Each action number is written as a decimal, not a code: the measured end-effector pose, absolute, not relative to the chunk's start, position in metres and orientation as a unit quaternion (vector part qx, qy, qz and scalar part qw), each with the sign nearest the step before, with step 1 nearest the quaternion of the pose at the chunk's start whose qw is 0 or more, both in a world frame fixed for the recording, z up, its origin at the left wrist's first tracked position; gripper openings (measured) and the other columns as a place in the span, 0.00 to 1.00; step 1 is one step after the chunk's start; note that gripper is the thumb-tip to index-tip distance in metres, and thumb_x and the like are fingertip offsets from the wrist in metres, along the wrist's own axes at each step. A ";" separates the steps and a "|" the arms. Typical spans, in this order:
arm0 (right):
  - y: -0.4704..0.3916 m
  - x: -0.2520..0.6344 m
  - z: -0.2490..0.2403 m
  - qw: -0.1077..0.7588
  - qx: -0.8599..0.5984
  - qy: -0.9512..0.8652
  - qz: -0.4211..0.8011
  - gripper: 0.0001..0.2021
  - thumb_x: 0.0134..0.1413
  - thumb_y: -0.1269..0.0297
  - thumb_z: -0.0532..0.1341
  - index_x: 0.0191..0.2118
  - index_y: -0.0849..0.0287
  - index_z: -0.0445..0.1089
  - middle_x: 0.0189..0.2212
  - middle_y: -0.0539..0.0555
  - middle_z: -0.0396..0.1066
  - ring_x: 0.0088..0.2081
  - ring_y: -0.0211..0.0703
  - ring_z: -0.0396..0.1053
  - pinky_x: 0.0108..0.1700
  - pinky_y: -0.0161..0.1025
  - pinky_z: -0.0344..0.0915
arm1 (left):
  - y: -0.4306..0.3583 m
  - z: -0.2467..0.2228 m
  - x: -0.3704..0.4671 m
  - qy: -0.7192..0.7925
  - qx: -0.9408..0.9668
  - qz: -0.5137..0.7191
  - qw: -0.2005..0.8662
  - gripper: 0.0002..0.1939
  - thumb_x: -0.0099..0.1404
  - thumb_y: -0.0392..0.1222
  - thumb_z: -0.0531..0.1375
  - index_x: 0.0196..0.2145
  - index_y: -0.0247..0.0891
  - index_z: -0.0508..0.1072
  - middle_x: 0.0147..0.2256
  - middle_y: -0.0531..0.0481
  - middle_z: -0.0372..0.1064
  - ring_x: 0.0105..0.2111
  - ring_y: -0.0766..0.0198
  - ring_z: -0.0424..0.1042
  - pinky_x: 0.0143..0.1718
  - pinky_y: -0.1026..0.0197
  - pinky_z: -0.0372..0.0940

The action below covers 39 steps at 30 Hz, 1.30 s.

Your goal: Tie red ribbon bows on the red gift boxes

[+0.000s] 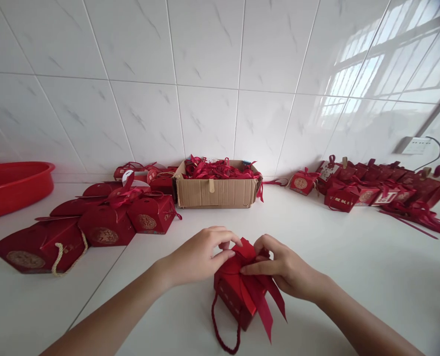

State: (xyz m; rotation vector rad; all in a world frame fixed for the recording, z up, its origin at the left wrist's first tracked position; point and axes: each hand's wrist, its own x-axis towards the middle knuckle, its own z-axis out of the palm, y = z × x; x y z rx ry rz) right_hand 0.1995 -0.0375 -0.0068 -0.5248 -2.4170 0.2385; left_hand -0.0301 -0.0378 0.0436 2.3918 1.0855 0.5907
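Observation:
A small red gift box (235,296) stands on the white table in front of me, a dark red cord handle (214,326) hanging from its near side. On its top lies a red ribbon (259,304), two tails falling over the near right side. My left hand (205,254) reaches in from the left, thumb and fingers curled around the ribbon's upper part at the box top. From the right, my right hand (283,267) is closed on the ribbon, its index finger pressing at the middle of the top. The exact hold of the left fingertips is partly hidden.
An open cardboard box (212,193) full of red ribbons stands by the tiled wall. Red gift boxes (107,225) crowd the left, beside a red basin (16,188). More boxes (340,198) and loose ribbons (422,217) lie at the right.

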 end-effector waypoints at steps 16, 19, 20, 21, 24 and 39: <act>-0.037 0.199 -0.013 0.357 -0.214 -0.889 0.189 0.21 0.65 0.69 0.44 0.44 0.49 0.75 0.34 0.55 0.58 0.36 0.40 0.61 0.36 0.39 0.67 | -0.032 0.019 -0.019 0.327 0.880 0.300 0.167 0.07 0.59 0.29 0.52 0.32 0.39 0.64 0.32 0.51 0.66 0.34 0.64 0.65 0.38 0.61 0.62; -0.036 0.199 -0.014 0.361 -0.204 -0.892 0.180 0.21 0.65 0.70 0.44 0.45 0.49 0.75 0.34 0.55 0.58 0.36 0.39 0.61 0.38 0.40 0.68 | -0.032 0.009 -0.016 0.321 0.885 0.331 0.060 0.09 0.58 0.27 0.51 0.32 0.39 0.63 0.31 0.51 0.67 0.32 0.63 0.65 0.37 0.59 0.61; -0.036 0.199 -0.014 0.360 -0.201 -0.893 0.177 0.21 0.65 0.71 0.45 0.46 0.49 0.74 0.34 0.55 0.58 0.36 0.39 0.61 0.38 0.40 0.68 | -0.033 0.007 -0.015 0.325 0.882 0.340 0.034 0.10 0.57 0.27 0.51 0.34 0.40 0.63 0.30 0.51 0.66 0.32 0.62 0.65 0.36 0.58 0.60; -0.036 0.198 -0.014 0.359 -0.198 -0.895 0.175 0.21 0.64 0.72 0.45 0.46 0.48 0.74 0.34 0.55 0.58 0.36 0.39 0.60 0.38 0.40 0.68 | -0.034 0.007 -0.014 0.333 0.877 0.346 0.024 0.11 0.57 0.27 0.51 0.36 0.39 0.62 0.29 0.52 0.66 0.31 0.63 0.65 0.36 0.58 0.60; -0.036 0.197 -0.012 0.348 -0.196 -0.899 0.180 0.21 0.63 0.73 0.46 0.44 0.48 0.75 0.33 0.54 0.57 0.35 0.40 0.60 0.37 0.40 0.68 | -0.038 0.013 -0.011 0.363 0.864 0.332 0.105 0.15 0.58 0.28 0.50 0.42 0.39 0.62 0.31 0.52 0.64 0.29 0.64 0.64 0.34 0.60 0.62; -0.037 0.197 -0.013 0.359 -0.185 -0.888 0.220 0.21 0.62 0.74 0.47 0.42 0.50 0.76 0.33 0.53 0.55 0.34 0.39 0.58 0.35 0.39 0.64 | -0.036 0.038 -0.023 0.324 0.841 0.214 0.376 0.09 0.51 0.27 0.55 0.28 0.39 0.62 0.35 0.53 0.58 0.36 0.64 0.61 0.41 0.62 0.61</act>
